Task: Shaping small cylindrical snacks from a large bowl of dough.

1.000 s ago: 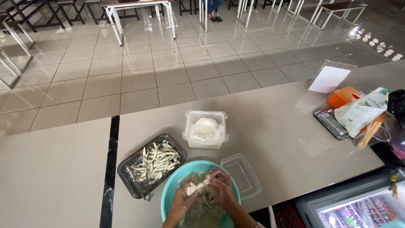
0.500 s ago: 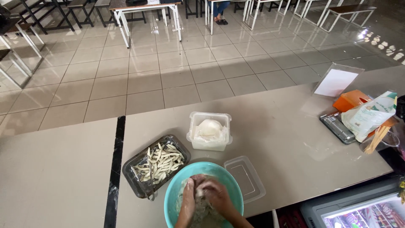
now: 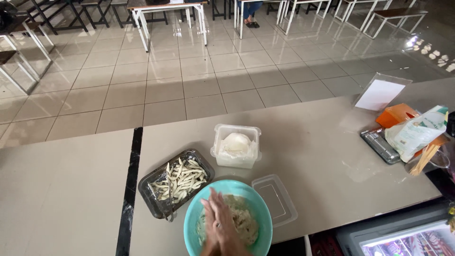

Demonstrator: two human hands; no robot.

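Both palms press flat together, left hand (image 3: pixel 210 223) against right hand (image 3: pixel 226 226), seemingly rolling a bit of dough hidden between them. They hover over the teal bowl (image 3: pixel 258 208) of pale dough (image 3: pixel 244 223) at the near counter edge. It looks soft and sticky, best pinched in small lumps. A tray of shaped pieces (image 3: pixel 182 178) sits just left.

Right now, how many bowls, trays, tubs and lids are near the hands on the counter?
Round teal plastic bowl: 1
Dark rectangular tray of pale sticks: 1
Clear square tub of white dough: 1
Clear flat lid: 1
Total: 4
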